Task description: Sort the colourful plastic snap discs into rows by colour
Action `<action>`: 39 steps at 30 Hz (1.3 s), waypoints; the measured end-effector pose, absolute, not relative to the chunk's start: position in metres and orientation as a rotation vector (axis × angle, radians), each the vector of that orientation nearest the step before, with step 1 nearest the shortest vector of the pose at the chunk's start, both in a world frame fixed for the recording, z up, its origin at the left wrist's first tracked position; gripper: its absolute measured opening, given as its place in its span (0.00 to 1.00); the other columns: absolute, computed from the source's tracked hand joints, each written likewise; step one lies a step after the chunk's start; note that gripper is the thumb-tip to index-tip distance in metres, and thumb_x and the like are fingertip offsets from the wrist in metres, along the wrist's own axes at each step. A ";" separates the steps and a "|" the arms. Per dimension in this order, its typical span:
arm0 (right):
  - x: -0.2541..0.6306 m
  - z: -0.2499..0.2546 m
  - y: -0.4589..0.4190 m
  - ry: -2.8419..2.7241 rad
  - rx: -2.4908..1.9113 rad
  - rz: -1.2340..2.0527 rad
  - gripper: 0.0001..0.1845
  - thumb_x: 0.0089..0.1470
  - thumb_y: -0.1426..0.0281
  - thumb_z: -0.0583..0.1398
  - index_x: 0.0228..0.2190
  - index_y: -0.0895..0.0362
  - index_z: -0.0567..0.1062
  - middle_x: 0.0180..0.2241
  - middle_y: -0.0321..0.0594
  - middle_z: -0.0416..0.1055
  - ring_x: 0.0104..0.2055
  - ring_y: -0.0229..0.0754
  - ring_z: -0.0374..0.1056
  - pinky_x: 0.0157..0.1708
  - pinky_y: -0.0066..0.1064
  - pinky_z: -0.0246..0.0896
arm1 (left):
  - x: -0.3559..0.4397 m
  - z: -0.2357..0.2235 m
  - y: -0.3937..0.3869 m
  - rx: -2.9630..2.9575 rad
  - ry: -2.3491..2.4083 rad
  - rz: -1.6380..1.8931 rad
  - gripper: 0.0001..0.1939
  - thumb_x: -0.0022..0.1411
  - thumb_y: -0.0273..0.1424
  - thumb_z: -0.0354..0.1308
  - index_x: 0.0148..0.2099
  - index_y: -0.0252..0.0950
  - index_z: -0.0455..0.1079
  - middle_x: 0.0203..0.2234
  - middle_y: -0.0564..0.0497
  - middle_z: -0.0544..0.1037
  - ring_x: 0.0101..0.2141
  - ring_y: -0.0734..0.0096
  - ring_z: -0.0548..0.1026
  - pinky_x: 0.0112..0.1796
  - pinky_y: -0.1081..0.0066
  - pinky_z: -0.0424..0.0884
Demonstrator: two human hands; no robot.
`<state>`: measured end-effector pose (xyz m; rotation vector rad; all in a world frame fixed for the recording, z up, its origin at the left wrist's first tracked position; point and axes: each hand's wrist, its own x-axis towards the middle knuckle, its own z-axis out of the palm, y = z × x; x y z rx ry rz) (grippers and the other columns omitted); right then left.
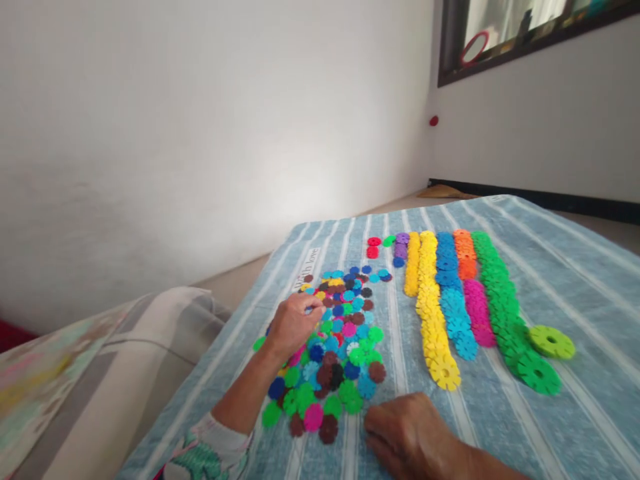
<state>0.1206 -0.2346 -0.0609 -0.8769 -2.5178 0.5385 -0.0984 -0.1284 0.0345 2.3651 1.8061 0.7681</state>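
A loose pile of notched plastic discs [313, 398] in many colours lies on the striped cloth. Over the pile's left side, my left hand [295, 325] has its thumb and fingertips pinched together; whatever is between them is too small to make out. My right hand [413, 430] rests on the cloth just right of the pile's near end, fingers curled under and their tips hidden. To the right, overlapping discs form colour rows: yellow [429, 293], blue [447, 253], orange [465, 252], pink [479, 310] and green [495, 287]. A lime green disc [551, 341] touches the green row's near end.
The blue striped cloth [590, 293] covers the flat surface under the discs. Short groups of red discs [373, 247] and purple discs [401, 245] lie at the far end. A white wall [225, 133] rises behind. Folded fabric [150, 353] is at the left.
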 end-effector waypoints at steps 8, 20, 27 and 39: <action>0.123 -0.070 -0.237 -2.421 -0.818 0.559 0.08 0.53 0.73 0.52 0.23 0.54 0.61 0.19 0.32 0.71 0.19 0.33 0.67 0.20 0.26 0.46 | -0.151 0.022 -0.160 2.262 1.898 0.664 0.07 0.52 0.27 0.56 0.27 0.38 0.75 0.26 0.54 0.79 0.32 0.68 0.75 0.37 0.72 0.69; 0.129 -0.078 -0.238 -2.494 -0.831 0.477 0.13 0.59 0.71 0.50 0.22 0.54 0.63 0.18 0.32 0.68 0.18 0.34 0.66 0.19 0.25 0.48 | -0.167 0.005 -0.168 2.262 1.884 0.604 0.05 0.52 0.26 0.59 0.31 0.37 0.76 0.30 0.50 0.79 0.38 0.64 0.74 0.43 0.68 0.69; 0.130 -0.076 -0.240 -2.464 -0.821 0.468 0.14 0.60 0.71 0.50 0.22 0.53 0.63 0.17 0.31 0.69 0.17 0.34 0.66 0.18 0.25 0.49 | -0.159 -0.009 -0.169 2.422 1.680 0.729 0.08 0.56 0.25 0.56 0.37 0.37 0.76 0.39 0.47 0.79 0.43 0.62 0.73 0.49 0.60 0.68; 0.129 -0.072 -0.240 -2.452 -0.837 0.482 0.17 0.63 0.69 0.48 0.23 0.53 0.64 0.18 0.32 0.69 0.18 0.35 0.67 0.18 0.25 0.50 | -0.145 -0.012 -0.173 2.505 1.653 0.460 0.22 0.57 0.22 0.52 0.53 0.39 0.73 0.55 0.42 0.69 0.59 0.52 0.63 0.57 0.49 0.61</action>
